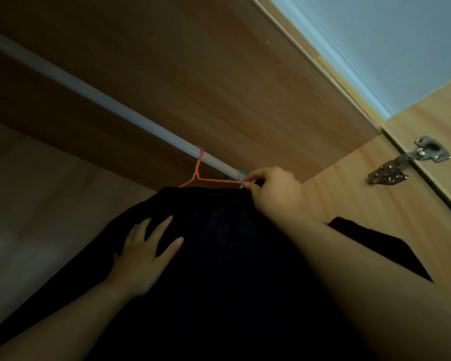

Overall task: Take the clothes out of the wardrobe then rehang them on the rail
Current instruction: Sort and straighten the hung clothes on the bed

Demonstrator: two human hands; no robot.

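The right forearm fills the lower right of the view, reaching up to the right hand (274,188), whose fingers pinch the shoulder end of an orange hanger (206,179) together with the top edge of a dark garment (219,230). The garment hangs from that hanger and spreads down across the middle of the frame. The left hand (143,254) lies flat and released on the front of the cloth, fingers spread, grasping nothing. The hanger's hook loops over a pale rail (102,96) that runs diagonally from the upper left down toward the right hand. Just beside the right hand's fingertips a bit of teal hanger (241,174) shows on the rail, mostly hidden. Brown wardrobe panels surround the rail, and a metal hinge (409,160) sits on the lighter wooden door (427,121) at the right.
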